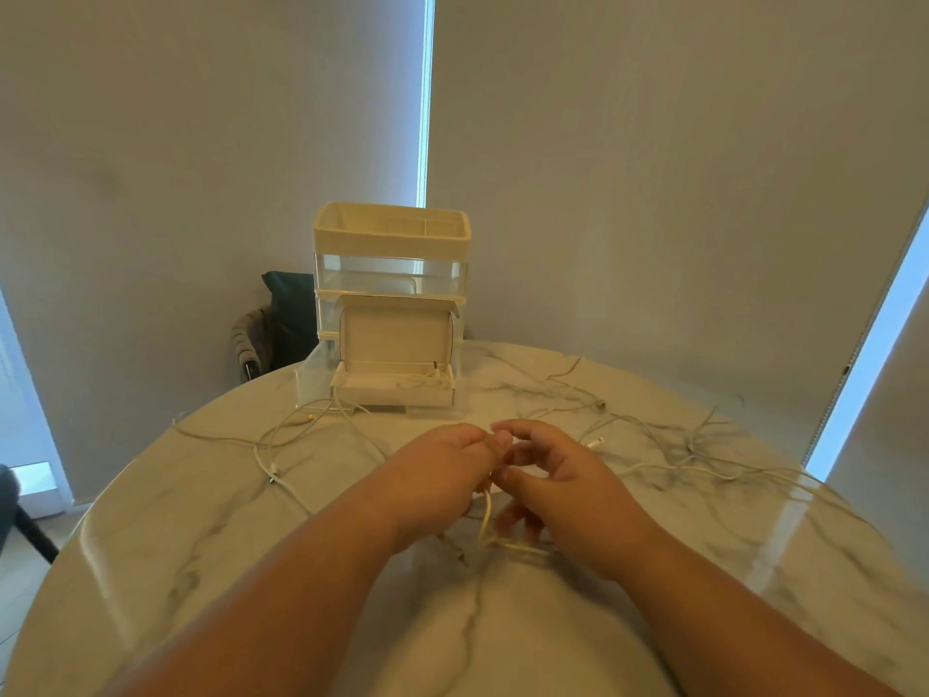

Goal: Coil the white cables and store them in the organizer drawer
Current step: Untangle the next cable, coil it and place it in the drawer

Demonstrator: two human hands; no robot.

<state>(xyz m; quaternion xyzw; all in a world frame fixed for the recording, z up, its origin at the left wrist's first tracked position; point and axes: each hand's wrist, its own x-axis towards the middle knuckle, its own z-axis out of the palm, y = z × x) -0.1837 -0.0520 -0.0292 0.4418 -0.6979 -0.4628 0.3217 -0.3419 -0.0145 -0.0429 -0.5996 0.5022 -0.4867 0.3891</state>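
A: While the left hand (pixel 442 475) is curled round the white cable (pixel 485 515), which is also pinched by the right hand (pixel 558 475) above the worktop (pixel 502 636), how is it expected to handle?
B: Light, limp and springy, it is judged; it is best taken near a plug.

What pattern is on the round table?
The table is white marble with grey veins, shown in the head view.

Left grip (pixel 442 475), right grip (pixel 558 477) touching, both curled, forearms converging.
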